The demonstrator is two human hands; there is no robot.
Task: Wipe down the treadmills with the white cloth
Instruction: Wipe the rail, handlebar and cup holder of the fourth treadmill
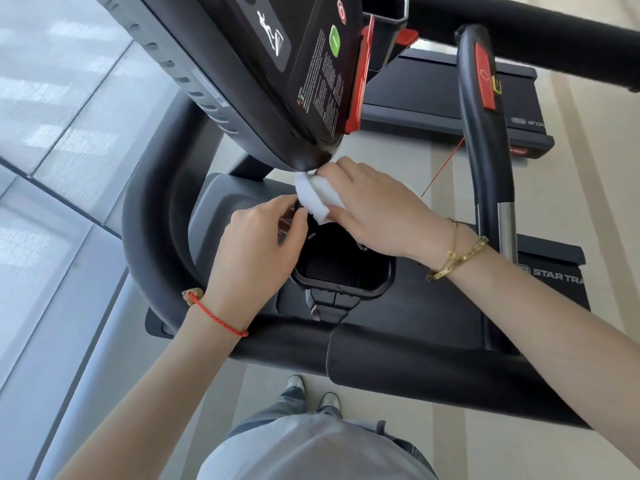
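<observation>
Cloth: white cloth [313, 199] is folded into a thick pad, just under the lower corner of the console [249, 81] and above the cup holder [343, 268]; folding probably gives a firm wiping face.
Right hand: right hand [374, 209] grips the pad, fingers curled over its top, pushing it up against the console's bottom edge, likely to wipe that rim.
Left hand: left hand [256, 244] pinches the pad's near edge with fingertips, seemingly to tidy or steady the fold.
Treadmill: treadmill [398, 362] front bar crosses below both wrists; the person leans over it to reach.
Stage: console corner in hand; second treadmill [450, 95] beyond looks still to do.
Risk: loose fold could slip into the holder.
</observation>
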